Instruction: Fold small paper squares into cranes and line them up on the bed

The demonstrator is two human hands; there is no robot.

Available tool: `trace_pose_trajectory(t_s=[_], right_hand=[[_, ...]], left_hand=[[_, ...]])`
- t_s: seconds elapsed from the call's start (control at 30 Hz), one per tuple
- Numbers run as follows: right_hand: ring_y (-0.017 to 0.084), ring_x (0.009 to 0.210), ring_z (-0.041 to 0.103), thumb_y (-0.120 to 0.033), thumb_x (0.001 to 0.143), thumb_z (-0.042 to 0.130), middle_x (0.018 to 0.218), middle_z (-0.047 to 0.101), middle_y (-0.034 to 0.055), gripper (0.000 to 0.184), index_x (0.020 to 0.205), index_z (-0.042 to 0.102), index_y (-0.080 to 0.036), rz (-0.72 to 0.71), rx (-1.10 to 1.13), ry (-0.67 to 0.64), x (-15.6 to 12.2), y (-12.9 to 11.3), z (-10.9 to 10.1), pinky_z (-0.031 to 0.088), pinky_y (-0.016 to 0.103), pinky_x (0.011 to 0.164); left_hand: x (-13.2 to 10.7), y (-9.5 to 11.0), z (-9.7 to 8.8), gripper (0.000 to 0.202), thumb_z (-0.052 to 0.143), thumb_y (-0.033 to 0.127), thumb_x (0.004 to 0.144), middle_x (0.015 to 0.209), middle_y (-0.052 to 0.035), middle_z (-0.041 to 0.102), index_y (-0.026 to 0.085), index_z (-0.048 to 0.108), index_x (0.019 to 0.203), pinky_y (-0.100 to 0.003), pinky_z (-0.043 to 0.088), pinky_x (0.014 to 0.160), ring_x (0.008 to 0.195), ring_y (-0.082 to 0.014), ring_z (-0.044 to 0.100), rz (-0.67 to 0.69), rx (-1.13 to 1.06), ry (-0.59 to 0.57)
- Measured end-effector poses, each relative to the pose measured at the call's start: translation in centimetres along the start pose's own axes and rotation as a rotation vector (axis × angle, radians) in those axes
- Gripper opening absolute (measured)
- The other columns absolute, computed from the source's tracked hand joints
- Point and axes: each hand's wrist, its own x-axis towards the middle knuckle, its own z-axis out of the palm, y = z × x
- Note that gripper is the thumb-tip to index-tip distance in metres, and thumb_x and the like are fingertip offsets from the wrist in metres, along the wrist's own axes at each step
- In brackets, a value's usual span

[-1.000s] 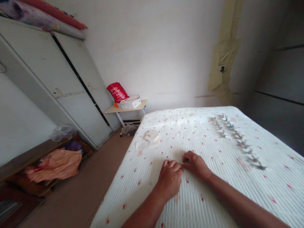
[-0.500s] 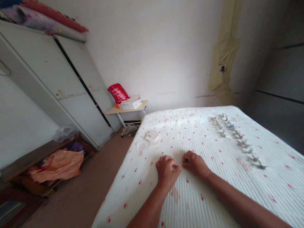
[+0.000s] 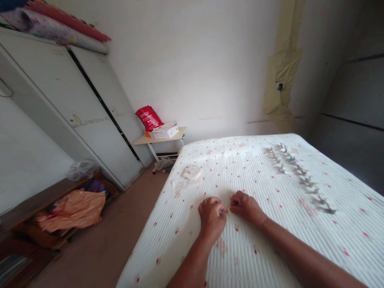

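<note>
On the patterned mattress, my left hand and my right hand are close together, thumbs and fingertips pinched toward each other. Between them shows a bit of a small pale piece of paper; the fingers hide most of it, so its shape cannot be made out. Ahead and to the left lie several flat squares of printed paper, some overlapping. Off to the right, small folded paper cranes stand in two uneven rows, one of them bluish.
Beyond the mattress, a small table carries a red bag and a white box. At the left are a grey cabinet and a low wooden unit with an orange plastic bag. A wall socket is at the back right.
My left hand has turned slightly and its thumb and fingers have shifted. The right hand stays almost where it was, still pinching.
</note>
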Motion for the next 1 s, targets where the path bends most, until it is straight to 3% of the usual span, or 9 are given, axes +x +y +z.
trace_pose_trajectory(t_s=[0.27,1.0], right_hand=[[0.012,0.076,0.054,-0.017,0.07,0.056,0.082,0.057,0.0015,0.007,0.072,0.063,-0.018,-0.085,0.065,-0.018,-0.3,0.9,0.2,0.037,0.021,0.068],[0.016,0.081,0.053,-0.015,0.074,0.047,0.086,0.059,0.0042,0.014,0.069,0.06,-0.016,0.053,-0.152,-0.016,-0.4,-1.0,0.3,0.027,0.025,0.062]], left_hand=[[0.0,-0.2,-0.1,0.014,0.061,0.015,0.065,0.098,0.0015,0.06,0.027,0.068,0.069,-0.039,0.032,0.09,0.1,-0.0171,0.049,0.015,0.019,-0.02],[0.0,0.4,-0.4,0.01,0.062,0.02,0.067,0.1,0.0017,0.062,0.027,0.069,0.068,-0.039,0.034,0.09,0.099,-0.0183,0.051,0.021,0.053,-0.018]])
